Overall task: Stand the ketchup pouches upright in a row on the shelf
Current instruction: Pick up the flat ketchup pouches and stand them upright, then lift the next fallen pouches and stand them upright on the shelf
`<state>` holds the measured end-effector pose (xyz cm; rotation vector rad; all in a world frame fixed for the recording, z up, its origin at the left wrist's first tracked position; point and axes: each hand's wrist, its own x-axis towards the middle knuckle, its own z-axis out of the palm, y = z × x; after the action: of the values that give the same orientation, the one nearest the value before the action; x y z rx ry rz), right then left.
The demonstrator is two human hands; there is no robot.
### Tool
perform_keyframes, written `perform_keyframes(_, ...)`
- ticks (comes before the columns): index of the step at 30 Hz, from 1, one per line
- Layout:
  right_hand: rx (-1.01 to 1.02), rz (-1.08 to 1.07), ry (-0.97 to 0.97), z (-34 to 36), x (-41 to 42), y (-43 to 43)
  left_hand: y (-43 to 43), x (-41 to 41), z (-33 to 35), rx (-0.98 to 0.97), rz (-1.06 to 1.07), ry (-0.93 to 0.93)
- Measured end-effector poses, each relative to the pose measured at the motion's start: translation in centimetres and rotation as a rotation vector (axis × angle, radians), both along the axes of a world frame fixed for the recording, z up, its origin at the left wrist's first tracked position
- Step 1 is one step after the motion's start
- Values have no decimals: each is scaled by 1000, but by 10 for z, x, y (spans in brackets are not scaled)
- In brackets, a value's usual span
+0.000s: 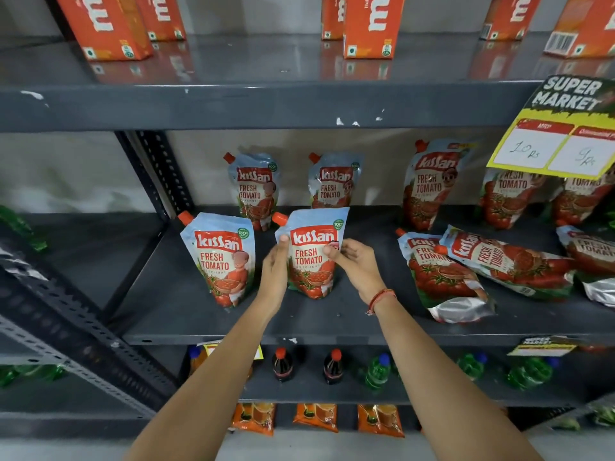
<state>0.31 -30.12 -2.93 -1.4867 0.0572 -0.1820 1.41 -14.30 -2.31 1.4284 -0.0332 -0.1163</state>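
Observation:
Both my hands hold one upright ketchup pouch (311,257) at the front middle of the dark shelf (186,307). My left hand (275,267) grips its left edge and my right hand (354,264) its right edge. Another pouch (221,257) stands upright just to its left. Two smaller-looking pouches (254,189) (332,183) stand at the back. Further right, a pouch (431,184) stands at the back, and two pouches (439,277) (509,261) lie flat, one overlapping the other.
More pouches (509,197) stand behind a yellow price tag (552,141) at the far right, and another (595,261) lies flat there. Orange cartons (371,24) fill the shelf above. Bottles (332,366) and orange packets (316,415) sit on lower shelves. A slanted metal upright (156,174) bounds the left.

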Motion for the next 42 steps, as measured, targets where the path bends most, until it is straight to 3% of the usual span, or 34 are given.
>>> perform_keyframes(3,23,-18,-10,-3,-4,4,1,-8,-9,32,17,56)
perform_keyframes(6,9,-76,-21,1,-11,7,-4,-20,-11,62,190,69)
perform_keyframes(9,56,-279,-24,12,-18,-6,-17,-47,-14,109,485,-45)
perform_keyframes(11,3,-425,-73,22,-26,-28,-35,-68,-16,155,434,-182)
perform_keyframes(13,-177,-558,-56,32,-34,-59,-60,-77,-16,196,213,-278)
perform_keyframes(15,-469,-640,80,37,-39,-95,-86,-70,-11,271,33,-313)
perform_keyframes(17,-832,-671,340,37,-50,-136,-122,-58,-3,314,-49,-201)
perform_keyframes(20,-985,-598,636,29,-68,-174,-170,-29,3,439,-94,75)
perform_keyframes(22,-904,-531,712,21,-71,-185,-197,-18,1,549,-165,206)
perform_keyframes(25,-709,-512,689,15,-67,-189,-226,-18,-5,565,-173,315)
perform_keyframes(32,-592,-346,668,1,-60,-182,-215,-25,-21,604,70,327)
perform_keyframes(37,-114,-232,662,-6,-59,-180,-192,-28,-19,555,184,429)
perform_keyframes(42,-33,-232,693,-6,-48,-170,-192,-26,-8,363,207,539)
